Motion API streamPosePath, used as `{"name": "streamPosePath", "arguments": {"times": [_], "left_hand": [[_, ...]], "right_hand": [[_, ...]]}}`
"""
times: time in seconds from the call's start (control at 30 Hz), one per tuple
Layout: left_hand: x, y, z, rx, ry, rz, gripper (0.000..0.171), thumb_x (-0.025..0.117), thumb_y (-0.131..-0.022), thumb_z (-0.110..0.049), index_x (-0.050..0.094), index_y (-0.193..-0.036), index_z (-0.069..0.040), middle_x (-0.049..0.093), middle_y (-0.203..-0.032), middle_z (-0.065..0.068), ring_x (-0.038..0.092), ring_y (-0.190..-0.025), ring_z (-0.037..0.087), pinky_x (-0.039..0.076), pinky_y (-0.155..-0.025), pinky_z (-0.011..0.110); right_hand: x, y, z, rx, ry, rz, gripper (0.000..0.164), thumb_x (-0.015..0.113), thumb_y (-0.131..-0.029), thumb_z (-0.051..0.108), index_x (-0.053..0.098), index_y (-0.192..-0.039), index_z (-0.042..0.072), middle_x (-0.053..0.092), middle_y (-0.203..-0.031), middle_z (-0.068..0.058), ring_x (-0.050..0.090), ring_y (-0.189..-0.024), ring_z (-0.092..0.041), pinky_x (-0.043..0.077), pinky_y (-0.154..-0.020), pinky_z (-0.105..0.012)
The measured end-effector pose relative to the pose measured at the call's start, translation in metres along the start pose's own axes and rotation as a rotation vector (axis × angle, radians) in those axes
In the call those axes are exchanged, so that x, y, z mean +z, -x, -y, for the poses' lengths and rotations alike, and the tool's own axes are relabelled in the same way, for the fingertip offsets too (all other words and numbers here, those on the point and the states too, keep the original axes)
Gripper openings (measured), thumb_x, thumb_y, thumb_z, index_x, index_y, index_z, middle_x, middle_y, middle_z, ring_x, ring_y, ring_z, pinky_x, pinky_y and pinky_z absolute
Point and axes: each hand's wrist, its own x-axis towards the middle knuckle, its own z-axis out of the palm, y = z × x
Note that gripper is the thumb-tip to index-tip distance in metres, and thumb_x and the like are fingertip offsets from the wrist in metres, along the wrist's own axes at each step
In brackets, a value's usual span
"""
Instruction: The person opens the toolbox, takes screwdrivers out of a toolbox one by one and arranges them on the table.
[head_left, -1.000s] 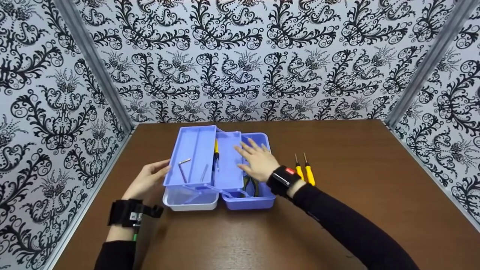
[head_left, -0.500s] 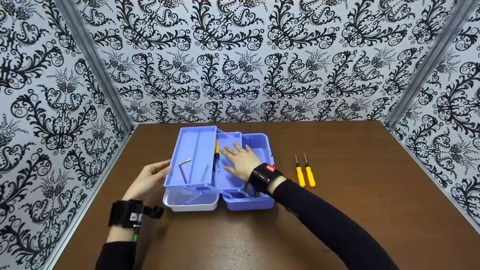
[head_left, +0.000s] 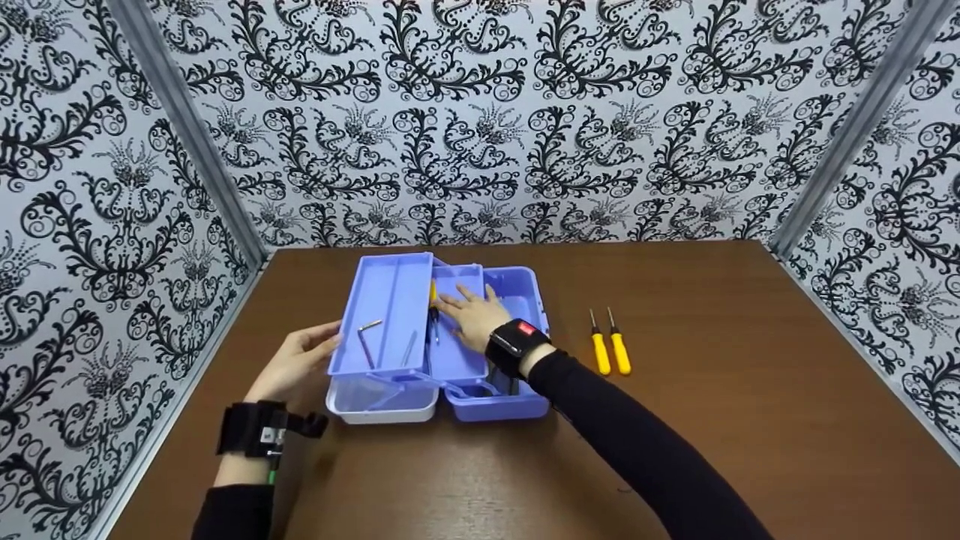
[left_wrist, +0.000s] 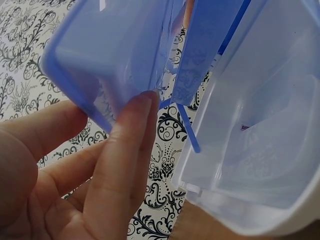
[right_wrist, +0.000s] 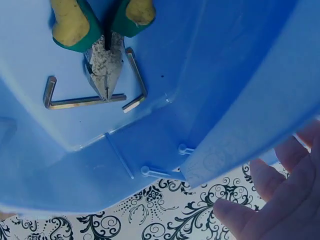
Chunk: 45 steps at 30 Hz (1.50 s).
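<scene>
A blue cantilever toolbox [head_left: 499,409] stands unfolded on the table. My left hand [head_left: 294,361] grips the left side of its upper tray [head_left: 409,300]; in the left wrist view, thumb and fingers [left_wrist: 117,160] bend round the tray's edge. That tray holds an L-shaped hex key [head_left: 365,345] and a thin metal rod [head_left: 409,347]. My right hand [head_left: 478,321] is over the lower tray [head_left: 454,364], fingers spread, fingertips close to a yellow-handled screwdriver [head_left: 433,294] partly hidden under the upper tray. Pliers [right_wrist: 106,62] and hex keys [right_wrist: 82,103] lie in the box bottom in the right wrist view.
Two yellow-handled screwdrivers [head_left: 611,352] lie side by side on the brown table [head_left: 720,360], right of the toolbox. The box's whitish lid [head_left: 382,412] lies on the left beneath the upper tray. Patterned walls [head_left: 495,150] enclose the table.
My right hand has moved left from above the box's right compartment to over the lower tray, near the screwdriver inside. My left hand stays at the upper tray.
</scene>
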Motion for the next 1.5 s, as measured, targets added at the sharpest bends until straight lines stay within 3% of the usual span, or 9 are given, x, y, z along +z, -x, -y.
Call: {"name": "streamPosePath", "arguments": {"times": [0.3, 0.47, 0.63, 0.8, 0.93, 1.1, 1.27, 1.5], "left_hand": [[0.0, 0.0, 0.0, -0.017, -0.012, -0.005, 0.056, 0.049, -0.105, -0.019, 0.031, -0.148, 0.012, 0.051, -0.137, 0.036, 0.07, -0.094, 0.006, 0.058, -0.088, 0.026], [0.0, 0.001, -0.001, -0.028, 0.01, 0.007, 0.057, 0.049, -0.105, -0.02, 0.029, -0.149, 0.012, 0.055, -0.133, 0.035, 0.071, -0.094, 0.01, 0.059, -0.088, 0.029], [0.0, 0.002, 0.0, -0.04, 0.021, 0.01, 0.058, 0.049, -0.105, -0.021, 0.029, -0.149, 0.01, 0.056, -0.132, 0.033, 0.071, -0.096, 0.012, 0.059, -0.088, 0.031], [0.001, 0.001, 0.0, -0.055, 0.049, 0.006, 0.058, 0.05, -0.105, -0.021, 0.03, -0.15, 0.008, 0.055, -0.134, 0.032, 0.071, -0.098, 0.015, 0.059, -0.09, 0.034], [0.001, 0.001, 0.0, -0.049, 0.057, 0.006, 0.056, 0.049, -0.105, -0.019, 0.03, -0.15, 0.009, 0.053, -0.136, 0.034, 0.071, -0.098, 0.015, 0.059, -0.091, 0.036], [0.0, 0.001, 0.001, -0.033, 0.011, -0.01, 0.054, 0.049, -0.105, -0.017, 0.032, -0.148, 0.011, 0.055, -0.134, 0.033, 0.071, -0.094, 0.009, 0.059, -0.086, 0.029], [0.001, 0.0, 0.002, -0.031, -0.012, -0.023, 0.054, 0.049, -0.105, -0.017, 0.033, -0.147, 0.012, 0.054, -0.135, 0.034, 0.07, -0.091, 0.006, 0.059, -0.084, 0.025], [0.001, 0.001, 0.001, -0.032, -0.008, -0.026, 0.054, 0.049, -0.105, -0.019, 0.033, -0.147, 0.011, 0.052, -0.136, 0.035, 0.07, -0.093, 0.008, 0.059, -0.085, 0.027]], "right_hand": [[-0.006, -0.003, 0.015, 0.023, 0.002, 0.027, 0.052, 0.051, -0.1, 0.015, 0.041, -0.151, 0.021, 0.035, -0.16, 0.008, 0.024, -0.151, -0.024, 0.016, -0.117, -0.071], [0.002, -0.01, 0.015, 0.011, 0.082, 0.011, 0.055, 0.051, -0.097, 0.006, 0.044, -0.149, 0.02, 0.035, -0.159, 0.008, 0.023, -0.152, -0.02, 0.02, -0.117, -0.069], [0.005, -0.012, 0.015, -0.036, 0.15, -0.052, 0.047, 0.05, -0.098, 0.005, 0.053, -0.143, 0.019, 0.045, -0.154, 0.006, 0.031, -0.149, -0.019, 0.029, -0.116, -0.063], [0.0, -0.01, 0.016, -0.135, 0.294, -0.158, 0.035, 0.055, -0.096, 0.007, 0.067, -0.126, 0.021, 0.061, -0.139, 0.003, 0.049, -0.138, -0.021, 0.041, -0.113, -0.053], [-0.004, -0.008, 0.016, -0.217, 0.449, -0.256, 0.023, 0.061, -0.092, 0.011, 0.075, -0.106, 0.023, 0.074, -0.115, 0.005, 0.064, -0.115, -0.015, 0.052, -0.098, -0.035], [-0.005, -0.006, 0.014, -0.314, 0.551, -0.352, 0.015, 0.063, -0.088, 0.015, 0.075, -0.089, 0.023, 0.075, -0.09, 0.009, 0.064, -0.089, -0.011, 0.049, -0.08, -0.027], [-0.002, -0.005, 0.013, -0.358, 0.597, -0.392, 0.014, 0.063, -0.087, 0.015, 0.075, -0.087, 0.022, 0.072, -0.084, 0.009, 0.061, -0.084, -0.01, 0.048, -0.078, -0.026], [0.0, -0.005, 0.011, -0.354, 0.575, -0.347, 0.013, 0.063, -0.089, 0.014, 0.075, -0.092, 0.019, 0.073, -0.092, 0.006, 0.064, -0.088, -0.01, 0.052, -0.079, -0.025]]}}
